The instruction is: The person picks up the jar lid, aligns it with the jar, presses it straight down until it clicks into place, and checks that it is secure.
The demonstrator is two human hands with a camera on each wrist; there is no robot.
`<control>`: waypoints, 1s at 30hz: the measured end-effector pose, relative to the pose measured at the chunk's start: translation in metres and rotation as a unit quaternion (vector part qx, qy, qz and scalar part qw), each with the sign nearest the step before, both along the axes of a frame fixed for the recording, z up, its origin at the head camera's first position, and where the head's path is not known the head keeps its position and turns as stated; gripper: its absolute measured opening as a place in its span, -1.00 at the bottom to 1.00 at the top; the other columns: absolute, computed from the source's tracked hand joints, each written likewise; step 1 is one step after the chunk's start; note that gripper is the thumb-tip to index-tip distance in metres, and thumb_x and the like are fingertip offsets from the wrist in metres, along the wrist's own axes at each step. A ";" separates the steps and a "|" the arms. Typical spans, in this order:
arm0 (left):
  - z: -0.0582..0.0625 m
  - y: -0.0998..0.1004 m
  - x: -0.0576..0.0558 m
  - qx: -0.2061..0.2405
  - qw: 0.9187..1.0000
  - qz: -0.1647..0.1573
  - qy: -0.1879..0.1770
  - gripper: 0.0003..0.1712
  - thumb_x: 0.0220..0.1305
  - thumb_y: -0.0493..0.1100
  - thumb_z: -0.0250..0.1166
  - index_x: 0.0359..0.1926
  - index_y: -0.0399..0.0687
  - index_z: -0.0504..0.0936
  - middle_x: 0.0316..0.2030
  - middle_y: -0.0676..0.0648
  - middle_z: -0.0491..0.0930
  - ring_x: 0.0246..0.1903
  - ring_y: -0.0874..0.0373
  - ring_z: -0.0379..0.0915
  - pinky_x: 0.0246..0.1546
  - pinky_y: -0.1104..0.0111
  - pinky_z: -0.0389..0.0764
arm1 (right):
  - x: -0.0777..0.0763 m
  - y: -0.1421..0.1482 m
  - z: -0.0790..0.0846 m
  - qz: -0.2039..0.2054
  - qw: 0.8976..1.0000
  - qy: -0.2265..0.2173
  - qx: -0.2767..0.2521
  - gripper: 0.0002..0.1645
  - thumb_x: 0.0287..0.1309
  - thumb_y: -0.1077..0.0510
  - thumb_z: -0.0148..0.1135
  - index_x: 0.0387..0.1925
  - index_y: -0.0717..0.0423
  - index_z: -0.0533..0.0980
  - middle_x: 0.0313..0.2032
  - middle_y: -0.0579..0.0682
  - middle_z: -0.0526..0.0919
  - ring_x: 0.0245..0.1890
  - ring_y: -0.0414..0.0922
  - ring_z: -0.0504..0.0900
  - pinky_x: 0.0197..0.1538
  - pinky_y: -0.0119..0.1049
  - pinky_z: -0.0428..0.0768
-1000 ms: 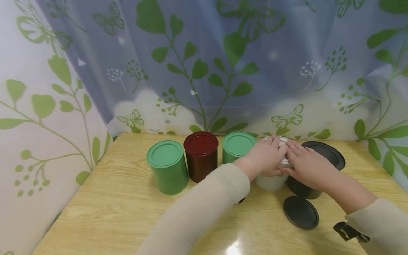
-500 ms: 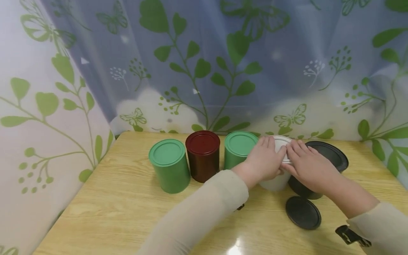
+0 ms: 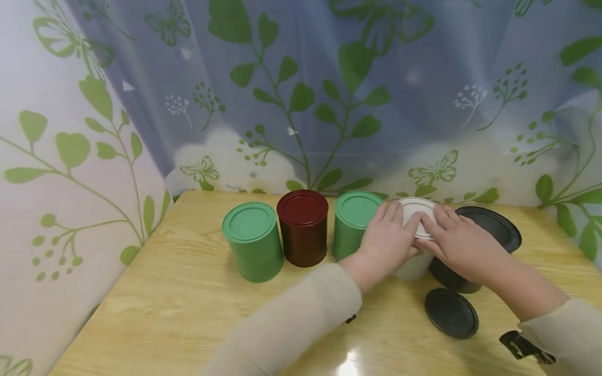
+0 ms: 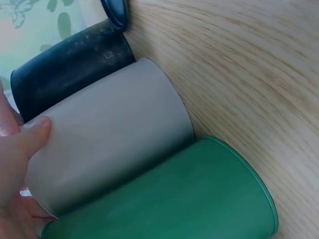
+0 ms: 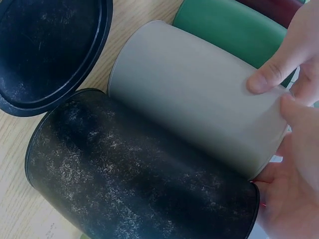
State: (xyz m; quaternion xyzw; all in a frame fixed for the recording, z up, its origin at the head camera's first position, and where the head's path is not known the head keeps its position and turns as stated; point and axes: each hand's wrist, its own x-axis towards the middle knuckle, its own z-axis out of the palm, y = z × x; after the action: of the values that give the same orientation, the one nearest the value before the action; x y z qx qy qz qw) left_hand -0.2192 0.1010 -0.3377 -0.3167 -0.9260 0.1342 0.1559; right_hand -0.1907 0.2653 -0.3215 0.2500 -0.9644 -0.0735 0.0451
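Both hands are on the white can [image 3: 409, 269], which stands upright with its white lid [image 3: 420, 213] on top. My left hand [image 3: 386, 243] grips the left side of its rim, fingers over the lid, a thumb against the can's wall in the left wrist view. Opposite it, my right hand [image 3: 463, 245] holds the right side of the rim, with fingers reaching over the lid. The two hands nearly meet at the near edge and hide part of the can. Close on the right stands a black can [image 5: 144, 174], partly behind the right hand.
Left of the white can stand a green can [image 3: 357, 211], a dark red can [image 3: 302, 235] and another green can [image 3: 254, 250], all with lids on. A round black lid [image 3: 451, 313] lies on the wooden table [image 3: 155, 313] before the black can. A patterned curtain [image 3: 329, 104] hangs behind.
The fingers have spread outward toward the rim, so more of the white lid shows between the hands. The cans stay in place; the view has shifted slightly.
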 end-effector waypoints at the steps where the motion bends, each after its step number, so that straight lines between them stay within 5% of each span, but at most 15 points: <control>1: -0.001 0.000 0.000 0.008 1.000 -0.001 -0.003 -0.18 0.16 0.46 -0.02 0.37 0.26 0.20 0.25 -0.06 0.32 0.31 0.08 0.07 0.32 0.24 0.00 | 0.000 0.000 0.000 0.001 1.000 0.001 -0.002 -0.29 0.33 -0.06 0.00 0.29 0.38 0.20 0.23 0.55 0.11 0.24 0.39 0.12 0.10 0.25 0.28; 10: -0.003 0.005 0.003 -0.021 0.999 0.042 -0.009 -0.14 0.15 0.50 -0.12 0.42 0.35 0.08 0.32 -0.09 0.23 0.36 0.02 -0.07 0.33 0.19 -0.04 | 0.000 -0.003 -0.001 -0.045 0.997 -0.046 -0.029 -0.13 0.38 -0.17 -0.15 0.31 0.52 0.03 0.30 0.51 -0.02 0.29 0.39 -0.02 0.18 0.31 0.10; 21: 0.001 -0.006 -0.002 -0.008 1.000 0.021 0.000 -0.09 0.18 0.48 -0.09 0.37 0.03 0.22 0.28 0.02 0.29 0.33 0.15 0.02 0.31 0.19 0.03 | 0.001 -0.005 -0.001 -0.054 0.997 -0.041 -0.042 -0.17 0.38 -0.18 -0.18 0.33 0.45 0.05 0.32 0.49 -0.05 0.30 0.38 -0.05 0.20 0.33 0.01; 30: 0.006 -0.005 -0.001 -0.022 0.999 0.025 -0.003 -0.14 0.21 0.46 -0.12 0.34 0.04 0.25 0.28 0.05 0.28 0.33 0.16 0.00 0.32 0.19 0.01 | 0.011 -0.006 -0.004 -0.034 0.997 0.068 -0.017 -0.39 0.26 0.03 0.10 0.23 0.30 0.31 0.14 0.47 0.32 0.17 0.35 0.28 0.14 0.37 0.08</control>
State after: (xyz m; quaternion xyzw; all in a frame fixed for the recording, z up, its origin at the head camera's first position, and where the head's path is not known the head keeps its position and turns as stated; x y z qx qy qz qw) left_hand -0.2201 0.0956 -0.3321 -0.2971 -0.9309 0.1574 0.1430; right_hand -0.1800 0.2588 -0.3259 0.2108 -0.9681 -0.0753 0.1127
